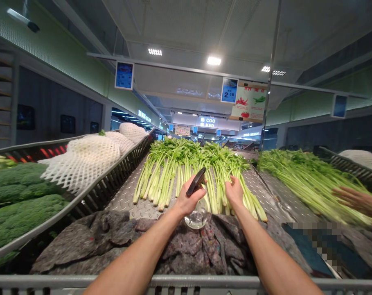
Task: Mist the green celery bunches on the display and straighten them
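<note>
My left hand (188,198) is closed around a spray bottle (196,218) with a black trigger head and a clear body, held above the front ends of the celery. Light shows through the lower part of the bottle. My right hand (234,192) is over the celery (216,180) on the right side, its thumb apart from the fingers; whether it touches the stalks I cannot tell. In the mirror on the right, a reflected hand with outstretched fingers is over the reflected celery. The stalks lie side by side, leaves at the back and pale cut ends toward me.
Crumpled grey felt cloth (93,241) lies in front of the celery on the patterned metal shelf (121,200). A black crate wall (96,186) separates broccoli (23,209) and white foam-netted produce (87,155) on the left. A grey rail (179,281) runs along the front.
</note>
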Action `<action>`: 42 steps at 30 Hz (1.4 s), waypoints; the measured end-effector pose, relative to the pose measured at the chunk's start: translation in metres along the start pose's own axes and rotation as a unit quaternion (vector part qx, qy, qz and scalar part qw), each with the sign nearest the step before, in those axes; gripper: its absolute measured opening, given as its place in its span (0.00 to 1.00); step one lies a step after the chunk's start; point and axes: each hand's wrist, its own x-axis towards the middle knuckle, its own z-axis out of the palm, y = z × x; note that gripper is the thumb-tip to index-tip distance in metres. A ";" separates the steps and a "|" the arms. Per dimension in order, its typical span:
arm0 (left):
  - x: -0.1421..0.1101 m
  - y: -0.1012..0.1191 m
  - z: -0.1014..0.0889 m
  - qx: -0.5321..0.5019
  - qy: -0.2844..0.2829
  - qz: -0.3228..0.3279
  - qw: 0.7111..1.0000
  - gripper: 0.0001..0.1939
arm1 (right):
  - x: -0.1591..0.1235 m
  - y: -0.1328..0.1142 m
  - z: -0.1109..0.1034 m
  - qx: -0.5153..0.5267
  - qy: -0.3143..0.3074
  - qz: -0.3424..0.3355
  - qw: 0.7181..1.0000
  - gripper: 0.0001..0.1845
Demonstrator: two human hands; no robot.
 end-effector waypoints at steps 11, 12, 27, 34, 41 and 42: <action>0.001 0.001 -0.002 0.002 -0.013 -0.022 1.000 0.13 | -0.002 -0.006 -0.005 -0.007 -0.005 0.023 1.000 0.27; 0.003 0.001 -0.004 0.006 -0.002 -0.023 1.000 0.13 | -0.002 -0.006 -0.005 -0.007 -0.006 0.022 1.000 0.27; 0.008 -0.001 -0.022 0.134 0.105 -0.033 0.985 0.13 | -0.003 -0.005 -0.003 -0.005 -0.013 0.017 1.000 0.27; 0.010 -0.008 -0.032 0.166 0.168 -0.047 0.970 0.13 | -0.007 -0.010 -0.006 -0.007 -0.015 0.018 1.000 0.25; 0.010 0.000 -0.040 0.249 0.230 -0.059 0.939 0.13 | -0.006 -0.009 -0.005 -0.003 -0.013 0.008 1.000 0.24; 0.009 0.002 -0.040 0.260 0.239 -0.063 0.933 0.13 | -0.006 -0.009 -0.005 -0.003 -0.013 0.007 1.000 0.23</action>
